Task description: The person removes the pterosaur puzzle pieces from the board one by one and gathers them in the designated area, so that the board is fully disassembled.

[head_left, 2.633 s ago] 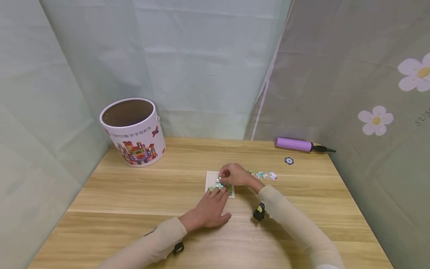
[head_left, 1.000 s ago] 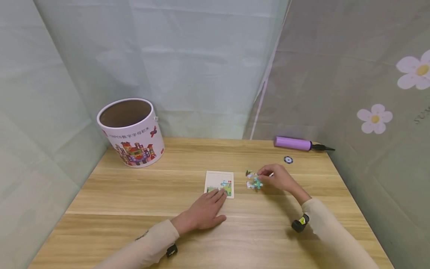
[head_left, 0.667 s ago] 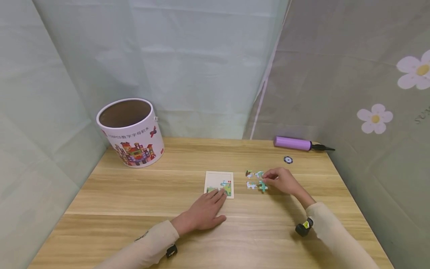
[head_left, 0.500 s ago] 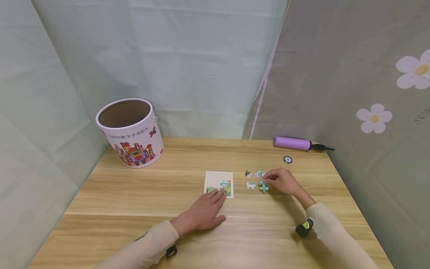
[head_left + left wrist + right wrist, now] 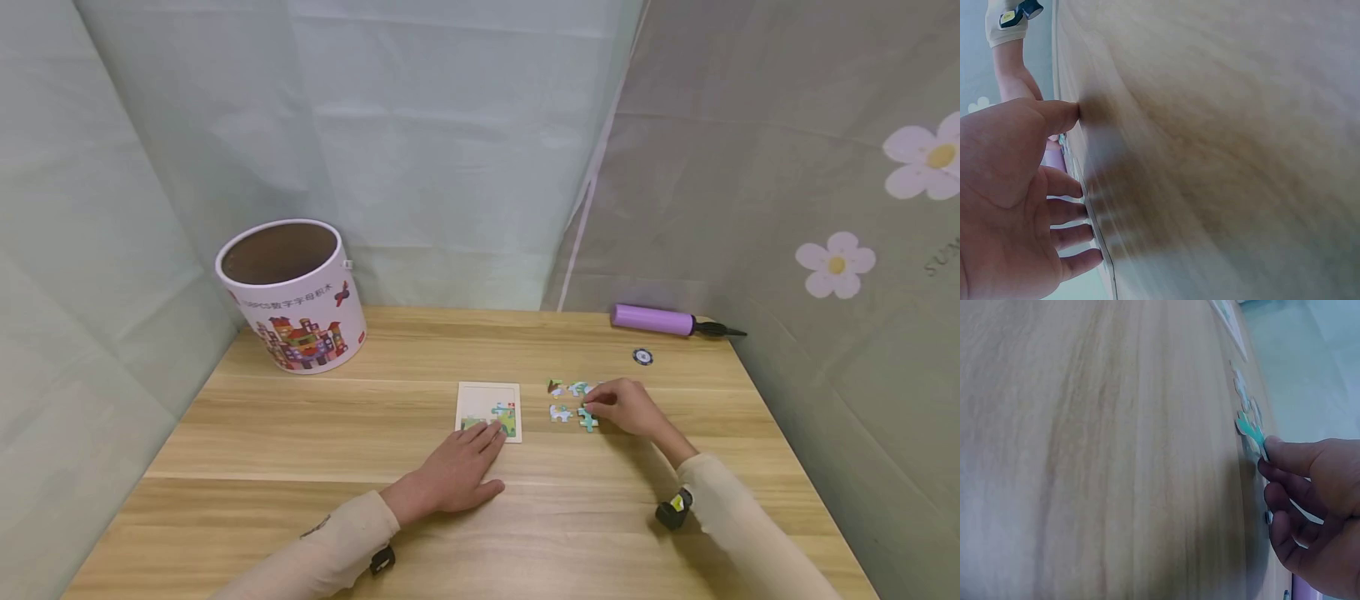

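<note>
A small puzzle board [image 5: 487,402] lies mid-table with a few pieces set in its lower part. My left hand [image 5: 480,439] lies flat on the table, straight fingertips on the board's near edge; the left wrist view shows the fingers [image 5: 1066,209] spread and pressing down. To the right, my right hand [image 5: 594,410] pinches a teal puzzle piece [image 5: 588,419] that lies on the wood. The right wrist view shows that teal piece [image 5: 1249,427] under the thumb tip, with the other fingers curled. Three loose pieces [image 5: 559,412] lie just left of it.
A round cardboard bucket [image 5: 292,293] with printed buildings stands open at the back left. A purple hand pump [image 5: 655,321] and a small round disc [image 5: 642,357] lie at the back right. Fabric walls close in the wooden table [image 5: 315,450] on three sides.
My right hand left the board and went right to the loose pieces. It then slid the teal piece a little right and nearer. The left hand stayed put.
</note>
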The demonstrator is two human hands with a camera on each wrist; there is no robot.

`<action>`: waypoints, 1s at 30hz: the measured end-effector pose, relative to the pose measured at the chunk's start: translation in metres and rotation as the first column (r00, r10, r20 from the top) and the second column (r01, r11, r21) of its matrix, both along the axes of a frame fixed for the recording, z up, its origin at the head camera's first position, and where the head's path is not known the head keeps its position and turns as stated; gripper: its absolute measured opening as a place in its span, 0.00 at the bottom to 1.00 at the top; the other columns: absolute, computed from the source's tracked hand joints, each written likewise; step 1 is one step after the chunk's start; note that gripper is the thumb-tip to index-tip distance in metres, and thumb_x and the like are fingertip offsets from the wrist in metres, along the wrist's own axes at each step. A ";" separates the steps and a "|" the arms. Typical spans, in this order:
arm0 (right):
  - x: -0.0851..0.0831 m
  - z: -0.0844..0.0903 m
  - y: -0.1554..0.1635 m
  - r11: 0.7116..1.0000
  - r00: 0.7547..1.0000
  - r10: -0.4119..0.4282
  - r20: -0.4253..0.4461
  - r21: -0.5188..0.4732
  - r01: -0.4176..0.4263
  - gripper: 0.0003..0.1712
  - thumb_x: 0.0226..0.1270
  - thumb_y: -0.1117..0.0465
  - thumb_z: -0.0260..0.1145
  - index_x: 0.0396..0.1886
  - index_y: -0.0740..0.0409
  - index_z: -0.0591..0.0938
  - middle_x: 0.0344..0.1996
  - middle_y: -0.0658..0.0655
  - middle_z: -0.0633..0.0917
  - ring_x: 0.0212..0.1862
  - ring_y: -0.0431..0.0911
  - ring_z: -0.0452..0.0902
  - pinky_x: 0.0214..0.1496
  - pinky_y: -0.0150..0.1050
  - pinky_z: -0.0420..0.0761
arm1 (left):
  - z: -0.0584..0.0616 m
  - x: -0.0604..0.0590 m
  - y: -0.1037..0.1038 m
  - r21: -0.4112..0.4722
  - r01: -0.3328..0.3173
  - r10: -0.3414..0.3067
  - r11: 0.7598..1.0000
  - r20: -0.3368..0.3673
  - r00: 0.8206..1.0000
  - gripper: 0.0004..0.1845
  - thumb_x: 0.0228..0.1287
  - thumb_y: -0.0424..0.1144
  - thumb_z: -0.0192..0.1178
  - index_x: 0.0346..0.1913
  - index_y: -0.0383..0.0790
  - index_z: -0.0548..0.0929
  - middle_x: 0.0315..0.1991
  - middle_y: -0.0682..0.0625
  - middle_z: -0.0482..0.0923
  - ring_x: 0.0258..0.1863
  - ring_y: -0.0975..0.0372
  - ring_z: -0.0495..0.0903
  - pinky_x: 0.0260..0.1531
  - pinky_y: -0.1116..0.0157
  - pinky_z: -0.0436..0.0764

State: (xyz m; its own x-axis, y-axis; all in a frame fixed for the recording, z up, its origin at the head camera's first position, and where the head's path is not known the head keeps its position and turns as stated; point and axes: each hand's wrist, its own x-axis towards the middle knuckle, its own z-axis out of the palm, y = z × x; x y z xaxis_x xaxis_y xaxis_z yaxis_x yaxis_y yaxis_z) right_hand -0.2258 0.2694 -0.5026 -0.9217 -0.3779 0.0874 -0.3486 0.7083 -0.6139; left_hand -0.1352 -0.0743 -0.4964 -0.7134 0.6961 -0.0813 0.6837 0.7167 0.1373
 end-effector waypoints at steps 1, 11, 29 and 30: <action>0.000 -0.001 -0.001 1.000 1.000 -0.002 -0.004 0.009 0.002 0.03 0.65 0.61 0.74 0.37 0.53 0.92 0.34 0.49 0.91 0.37 0.39 0.82 0.43 0.38 0.82 | 0.000 0.000 0.000 0.003 0.001 -0.001 1.000 0.001 1.000 0.38 0.76 0.57 0.51 0.77 0.33 0.64 0.79 0.40 0.60 0.77 0.47 0.61 0.71 0.48 0.67; -0.004 0.003 -0.007 0.999 0.999 -0.011 -0.049 0.048 0.013 0.03 0.66 0.62 0.74 0.38 0.55 0.91 0.32 0.48 0.89 0.35 0.40 0.81 0.40 0.39 0.81 | -0.002 0.000 0.001 -0.007 -0.009 0.009 1.000 0.005 1.000 0.38 0.77 0.57 0.50 0.78 0.34 0.63 0.79 0.41 0.58 0.78 0.48 0.60 0.72 0.48 0.66; -0.013 0.019 -0.076 0.983 0.981 0.179 -0.075 -0.037 -0.182 0.09 0.68 0.63 0.72 0.45 0.59 0.90 0.34 0.49 0.90 0.37 0.40 0.83 0.40 0.36 0.83 | -0.004 -0.001 0.001 -0.004 -0.017 0.017 1.000 -0.002 1.000 0.38 0.76 0.58 0.51 0.77 0.34 0.65 0.78 0.41 0.60 0.77 0.48 0.61 0.72 0.49 0.66; -0.014 0.018 -0.080 0.982 0.980 0.185 -0.071 -0.037 -0.188 0.09 0.68 0.63 0.72 0.45 0.59 0.90 0.34 0.49 0.90 0.37 0.40 0.83 0.41 0.36 0.83 | -0.004 -0.001 0.001 -0.009 -0.015 0.015 1.000 -0.003 1.000 0.38 0.76 0.58 0.51 0.77 0.34 0.65 0.78 0.41 0.60 0.77 0.48 0.61 0.72 0.49 0.66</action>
